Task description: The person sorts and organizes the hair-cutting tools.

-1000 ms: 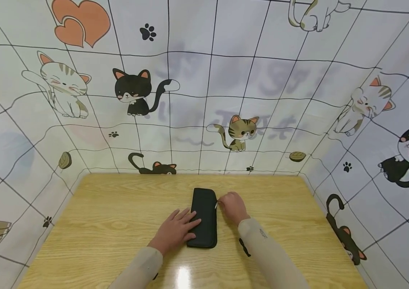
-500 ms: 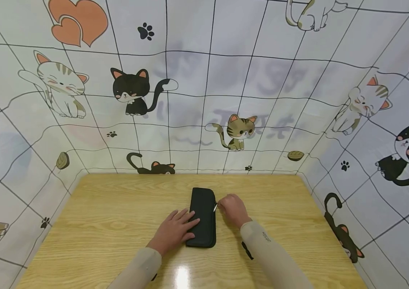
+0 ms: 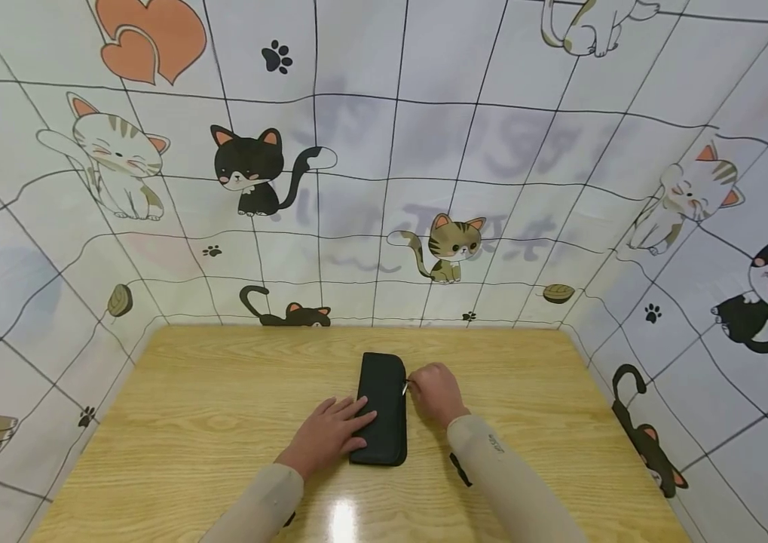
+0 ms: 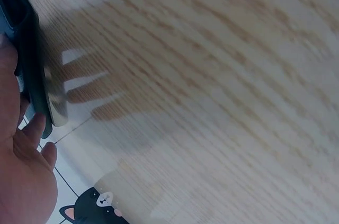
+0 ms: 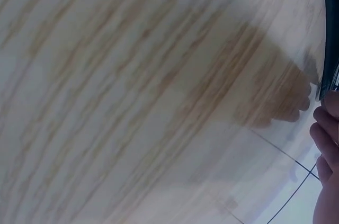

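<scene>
A long black zip case, like a wallet [image 3: 381,422], lies flat on the wooden table, its long side pointing away from me. My left hand [image 3: 325,437] rests on its left side with the fingers spread over the top. At the upper right edge my right hand [image 3: 436,394] pinches a small silvery zipper pull [image 3: 405,388] between thumb and curled fingers. In the left wrist view, the case [image 4: 33,49] shows at the left edge beside the left hand [image 4: 26,171]. Only a dark strip of the case [image 5: 331,28] appears above the right hand [image 5: 329,150] in the right wrist view.
The pale wood table [image 3: 234,392] meets a white cloth backdrop [image 3: 356,151] printed with cats, paws and grid lines, at the back and both sides. A black strap [image 3: 460,469] shows beneath the right sleeve [image 3: 512,483].
My right hand and the zipper pull have shifted very slightly toward me along the case's right edge. The left hand and the case stay in place.
</scene>
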`<state>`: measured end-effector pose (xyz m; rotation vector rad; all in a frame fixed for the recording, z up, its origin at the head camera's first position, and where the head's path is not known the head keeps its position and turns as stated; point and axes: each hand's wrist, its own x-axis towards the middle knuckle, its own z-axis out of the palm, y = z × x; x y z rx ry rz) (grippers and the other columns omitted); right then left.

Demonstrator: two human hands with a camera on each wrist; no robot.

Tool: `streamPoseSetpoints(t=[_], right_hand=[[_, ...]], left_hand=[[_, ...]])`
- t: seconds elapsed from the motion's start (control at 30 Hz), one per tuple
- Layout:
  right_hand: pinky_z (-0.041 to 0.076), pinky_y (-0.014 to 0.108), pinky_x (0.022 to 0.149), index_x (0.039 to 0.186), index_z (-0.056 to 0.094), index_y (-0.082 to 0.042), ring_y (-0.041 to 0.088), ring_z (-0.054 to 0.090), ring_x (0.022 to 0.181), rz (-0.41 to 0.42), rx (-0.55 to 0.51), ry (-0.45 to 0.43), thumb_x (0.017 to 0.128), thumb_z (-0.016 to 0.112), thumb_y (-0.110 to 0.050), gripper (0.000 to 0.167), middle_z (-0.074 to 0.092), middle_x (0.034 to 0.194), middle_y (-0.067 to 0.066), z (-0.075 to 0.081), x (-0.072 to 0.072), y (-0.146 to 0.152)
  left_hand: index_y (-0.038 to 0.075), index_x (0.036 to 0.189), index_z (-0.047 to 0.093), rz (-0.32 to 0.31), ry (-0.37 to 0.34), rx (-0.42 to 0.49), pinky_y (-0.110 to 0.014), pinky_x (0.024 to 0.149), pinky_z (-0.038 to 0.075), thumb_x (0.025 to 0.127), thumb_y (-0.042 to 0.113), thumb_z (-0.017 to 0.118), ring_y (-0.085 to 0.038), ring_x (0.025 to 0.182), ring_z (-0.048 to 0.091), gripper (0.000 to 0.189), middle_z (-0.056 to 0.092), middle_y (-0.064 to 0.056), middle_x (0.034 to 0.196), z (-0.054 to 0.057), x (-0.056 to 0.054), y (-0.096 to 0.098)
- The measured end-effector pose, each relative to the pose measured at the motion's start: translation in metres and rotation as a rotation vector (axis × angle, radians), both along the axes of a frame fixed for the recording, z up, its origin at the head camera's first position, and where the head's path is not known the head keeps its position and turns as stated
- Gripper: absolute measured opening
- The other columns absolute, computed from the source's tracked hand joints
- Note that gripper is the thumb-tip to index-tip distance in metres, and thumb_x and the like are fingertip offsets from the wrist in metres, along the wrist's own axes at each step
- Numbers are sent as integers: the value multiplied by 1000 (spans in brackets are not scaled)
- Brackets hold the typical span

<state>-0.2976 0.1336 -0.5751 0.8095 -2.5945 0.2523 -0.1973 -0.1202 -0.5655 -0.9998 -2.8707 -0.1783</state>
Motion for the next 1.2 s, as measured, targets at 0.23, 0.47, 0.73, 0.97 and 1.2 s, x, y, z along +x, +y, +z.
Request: streamPoseSetpoints(t=[0.23,0.47,0.73,0.97,1.2], right_hand=[[57,32,71,61,71,-19,4,50,49,-11,16,-27,85,73,-10,25,61,54,-10,0,-2,0],[56,37,86,73,78,-17,11,67,65,-37,23,-89,83,77,-14,10,73,69,-6,0,-4,1],[55,35,87,76,80,-23,7,66,65,-50,44,-105,83,78,-22,7,73,71,-11,1,-7,0],[55,36,90,76,79,-20,10,65,66,-45,55,-135,85,76,-20,9,72,71,-9,1,-8,-1],[52,36,97,87,79,-19,15,68,81,-7,59,-156,87,73,-12,10,75,83,-4,1,-10,-2]], left_hand=[[25,145,49,7,-59,30,-49,113,39,97,43,53,-23,137,48,51,44,-4,153,2,0,2],[26,145,49,0,-43,21,-48,112,40,97,44,52,-22,137,48,52,44,-4,153,-1,-1,1],[26,144,50,-12,-27,16,-49,109,42,97,46,52,-23,135,50,52,46,-4,152,-2,-2,0],[29,147,45,2,-82,-15,-48,113,39,98,49,48,-20,139,45,53,41,-1,155,-3,-5,1],[29,147,45,6,-43,-31,-47,112,41,97,50,48,-19,138,46,54,42,-1,155,-6,-6,1]])
